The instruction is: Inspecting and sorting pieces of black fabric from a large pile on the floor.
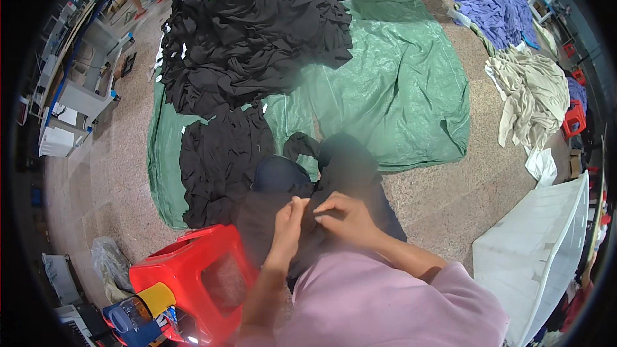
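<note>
Black cloth [311, 241], apparently a garment, lies across my lap. My left hand [289, 223] is closed, thumb and forefinger pinching the cloth's upper edge. Close beside it, my right hand [350, 220] has its thumb and fingers drawn together in a pinch at the same cloth. Any small thing between the fingertips is too small to make out. A bunch of black garments [225, 157] spreads on the green sheet just beyond my left knee, and a large heap of black garments [250, 32] with white labels rises behind it.
The green plastic sheet [405, 90] covers the floor ahead. A red plastic stool [193, 244] stands at my left, with a yellow-banded clear container [154, 300] by it. On the right are a white bin [514, 250], a beige cloth pile [530, 93] and a purple one [498, 13].
</note>
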Demonstrator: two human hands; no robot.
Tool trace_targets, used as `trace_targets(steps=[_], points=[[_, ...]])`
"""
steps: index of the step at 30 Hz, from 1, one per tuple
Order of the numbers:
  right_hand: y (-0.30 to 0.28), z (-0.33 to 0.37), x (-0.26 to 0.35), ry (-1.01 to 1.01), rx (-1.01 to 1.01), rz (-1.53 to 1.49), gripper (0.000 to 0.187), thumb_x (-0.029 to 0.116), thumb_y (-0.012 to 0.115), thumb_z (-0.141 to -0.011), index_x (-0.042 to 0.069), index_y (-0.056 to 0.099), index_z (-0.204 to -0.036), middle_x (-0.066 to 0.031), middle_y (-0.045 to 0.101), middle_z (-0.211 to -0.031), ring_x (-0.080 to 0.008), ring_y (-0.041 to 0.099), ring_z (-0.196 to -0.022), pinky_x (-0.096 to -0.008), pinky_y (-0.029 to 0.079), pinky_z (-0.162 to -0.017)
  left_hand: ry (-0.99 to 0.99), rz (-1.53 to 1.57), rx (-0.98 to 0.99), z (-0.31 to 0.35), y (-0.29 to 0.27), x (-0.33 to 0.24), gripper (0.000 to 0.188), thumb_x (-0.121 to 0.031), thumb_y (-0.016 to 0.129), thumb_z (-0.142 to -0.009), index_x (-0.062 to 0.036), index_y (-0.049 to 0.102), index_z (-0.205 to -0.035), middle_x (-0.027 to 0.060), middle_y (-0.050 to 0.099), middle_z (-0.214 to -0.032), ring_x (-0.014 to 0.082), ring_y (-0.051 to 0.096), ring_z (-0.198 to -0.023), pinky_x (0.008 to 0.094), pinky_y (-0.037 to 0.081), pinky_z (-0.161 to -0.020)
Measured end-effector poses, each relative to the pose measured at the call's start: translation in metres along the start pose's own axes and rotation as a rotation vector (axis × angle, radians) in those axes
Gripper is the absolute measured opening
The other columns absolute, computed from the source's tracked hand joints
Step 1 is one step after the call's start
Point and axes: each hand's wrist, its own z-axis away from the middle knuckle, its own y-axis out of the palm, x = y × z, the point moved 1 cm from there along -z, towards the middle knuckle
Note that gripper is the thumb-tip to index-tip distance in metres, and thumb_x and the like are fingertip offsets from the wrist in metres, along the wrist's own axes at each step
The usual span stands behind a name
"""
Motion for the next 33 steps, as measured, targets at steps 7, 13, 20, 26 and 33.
trace_targets(steps=[7, 13, 20, 26, 33], points=[[0.006, 0.013, 0.012, -0.178, 0.129, 0.411, 0.017, 0.013, 0.071, -0.078, 0.004, 0.065, -0.090, -0.0091, 0.062, -0.084, -0.0274, 0.062, -0.072, -0.0344, 0.048, -0.062, 0.039, -0.104, 0.004, -0.012, 0.014, -0.024, 0.021, -0.019, 0.060, -0.095, -0.0034, 0.065, -0.081, -0.0073, 0.056, -0.077, 0.0003, 0.043, -0.069, 0.0170, 0.033, -0.060], [-0.026, 0.008, 0.029, -0.009, 0.215, 0.324, 0.019, 0.015, 0.074, -0.077, 0.003, 0.066, -0.088, -0.0100, 0.061, -0.085, -0.0273, 0.062, -0.075, -0.0349, 0.048, -0.066, 0.232, 0.022, -0.177, -0.004, 0.027, -0.029, 0.018, -0.012, 0.062, -0.093, 0.0043, 0.067, -0.097, -0.0038, 0.060, -0.083, 0.0026, 0.048, -0.074, 0.0184, 0.039, -0.067], [-0.030, 0.005, 0.026, -0.136, 0.077, 0.333, 0.014, 0.012, 0.067, -0.083, 0.000, 0.063, -0.090, -0.0127, 0.060, -0.080, -0.0311, 0.060, -0.075, -0.0373, 0.047, -0.066, 0.164, -0.086, -0.074, 0.008, 0.026, -0.027, 0.005, -0.002, 0.067, -0.086, 0.0031, 0.068, -0.087, -0.0033, 0.062, -0.081, 0.0023, 0.052, -0.074, 0.0176, 0.040, -0.067], [-0.030, 0.008, 0.034, -0.115, 0.214, 0.283, 0.013, 0.007, 0.067, -0.082, -0.001, 0.063, -0.091, -0.0138, 0.059, -0.080, -0.0297, 0.059, -0.073, -0.0357, 0.046, -0.064, 0.076, -0.059, -0.079, 0.011, 0.015, -0.028, 0.002, 0.002, 0.065, -0.084, 0.0028, 0.067, -0.084, 0.0004, 0.065, -0.075, 0.0038, 0.057, -0.064, 0.0179, 0.046, -0.059], [-0.022, 0.011, 0.025, -0.245, 0.041, 0.323, 0.014, 0.001, 0.069, -0.078, 0.000, 0.064, -0.090, -0.0117, 0.058, -0.079, -0.0281, 0.059, -0.071, -0.0344, 0.046, -0.063, 0.021, -0.083, 0.095, 0.017, 0.017, -0.034, 0.005, 0.003, 0.064, -0.084, 0.0028, 0.068, -0.081, -0.0007, 0.064, -0.075, 0.0020, 0.055, -0.066, 0.0164, 0.044, -0.059]])
